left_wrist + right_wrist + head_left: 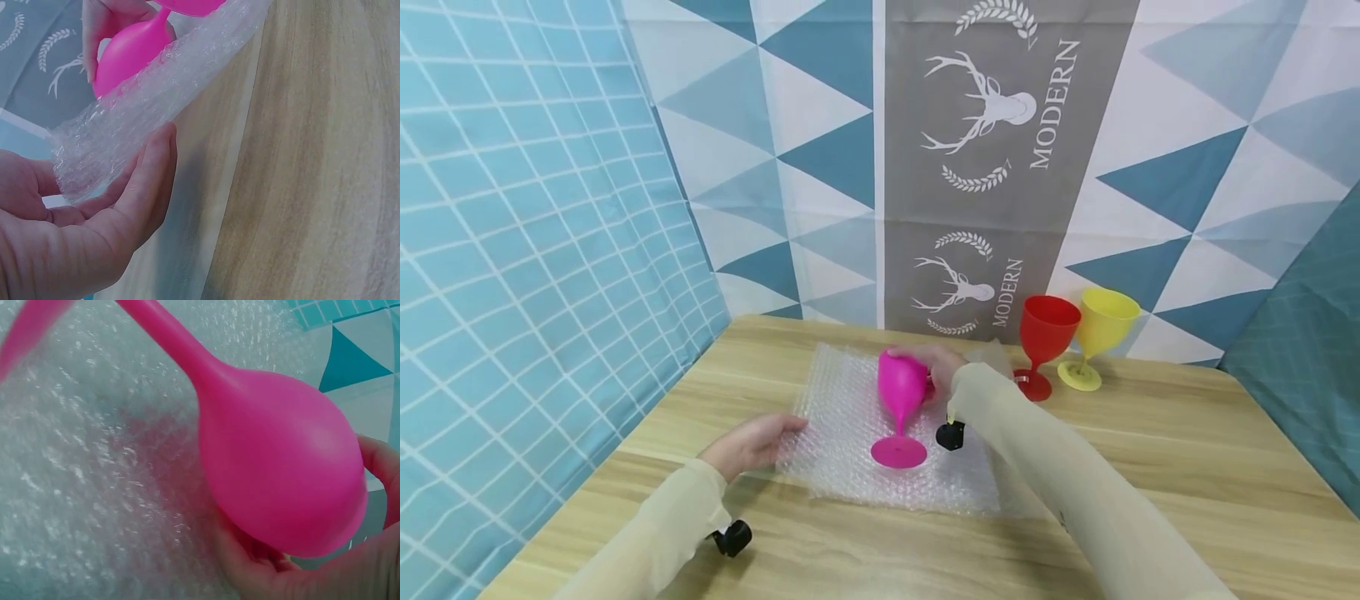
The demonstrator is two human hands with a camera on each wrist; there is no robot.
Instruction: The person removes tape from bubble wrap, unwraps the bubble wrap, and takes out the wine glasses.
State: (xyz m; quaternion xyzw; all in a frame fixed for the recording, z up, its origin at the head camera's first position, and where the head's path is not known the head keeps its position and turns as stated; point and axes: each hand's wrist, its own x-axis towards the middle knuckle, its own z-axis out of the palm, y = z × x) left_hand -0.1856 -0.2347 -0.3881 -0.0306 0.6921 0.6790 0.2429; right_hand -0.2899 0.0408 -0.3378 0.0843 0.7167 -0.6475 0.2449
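Observation:
A pink plastic goblet (901, 390) lies tipped over the bubble wrap (842, 425), its foot toward me and its bowl pointing away. My right hand (938, 367) grips the bowl near the rim, with thumb and fingers on opposite sides, as the right wrist view of the goblet (281, 456) shows. At the left edge of the sheet, my left hand (752, 442) holds the bubble wrap (137, 112) between thumb and fingers. That edge is lifted off the table in the left wrist view. The goblet's mouth faces away and is hidden.
A red goblet (1049, 329) and a yellow goblet (1105, 321) stand upright at the back right of the wooden table (1150, 467). Behind the table hangs a patterned cloth (820, 167); a blue checked cloth (535, 233) borders the left side.

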